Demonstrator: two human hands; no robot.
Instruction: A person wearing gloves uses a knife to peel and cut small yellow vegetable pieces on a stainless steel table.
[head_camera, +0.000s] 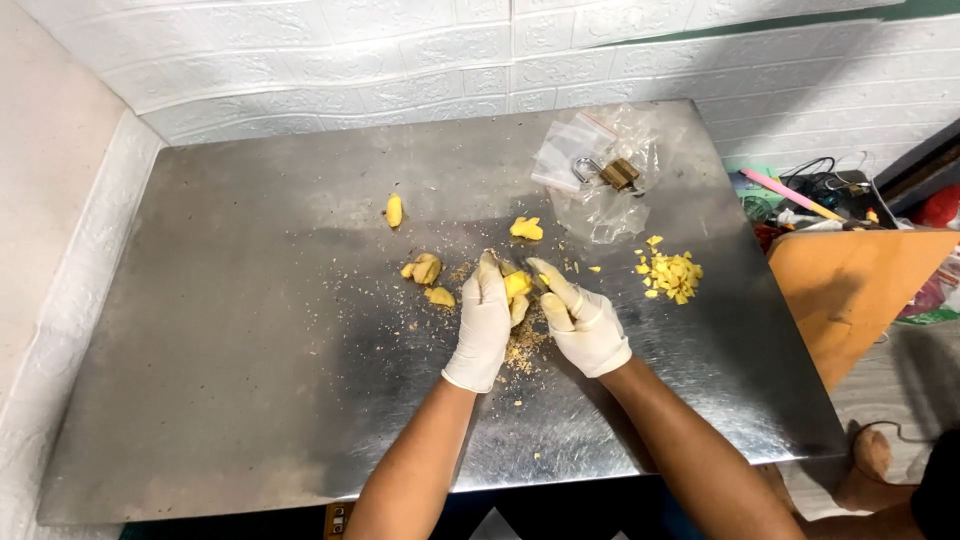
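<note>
Both my hands wear white gloves over a steel table. My left hand grips a yellow ginger piece near the table's middle. My right hand is closed on what looks like a small knife, its tip at the ginger; the blade is mostly hidden. Brown peelings lie scattered under the hands. A pile of chopped yellow bits sits to the right.
Loose ginger pieces lie at left, far left and behind the hands. Clear plastic bags with a brass padlock rest at the back. An orange board and clutter stand off the right edge. White walls bound the table.
</note>
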